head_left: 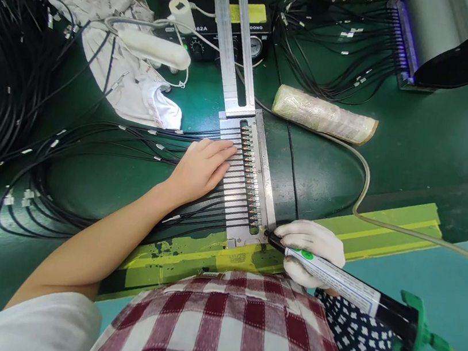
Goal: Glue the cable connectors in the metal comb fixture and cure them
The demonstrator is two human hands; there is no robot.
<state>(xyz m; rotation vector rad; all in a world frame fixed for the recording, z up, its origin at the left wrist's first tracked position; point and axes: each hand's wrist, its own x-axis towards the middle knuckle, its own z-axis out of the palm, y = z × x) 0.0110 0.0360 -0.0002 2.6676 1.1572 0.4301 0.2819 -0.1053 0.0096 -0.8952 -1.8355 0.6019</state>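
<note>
A metal fixture [265,171] lies on the green mat, with a row of black cables [201,208] running into small connectors [250,181]. My bare left hand [204,166] rests palm down over the cables at the fixture's upper half, fingers stretched toward the connectors. In a white glove, my right hand [314,251] is wrapped round a black syringe [338,283] with a white label and green cap. The syringe's tip is by the fixture's lower right corner; whether it touches cannot be made out.
Cable bundles [2,90] and white gloves [118,72] lie at left. A black dispenser unit [210,35] stands behind the fixture's hinged metal arm [227,41]. Right of it are a wrapped roll [323,115], an air hose [366,182] and a purple-lit rack [403,42].
</note>
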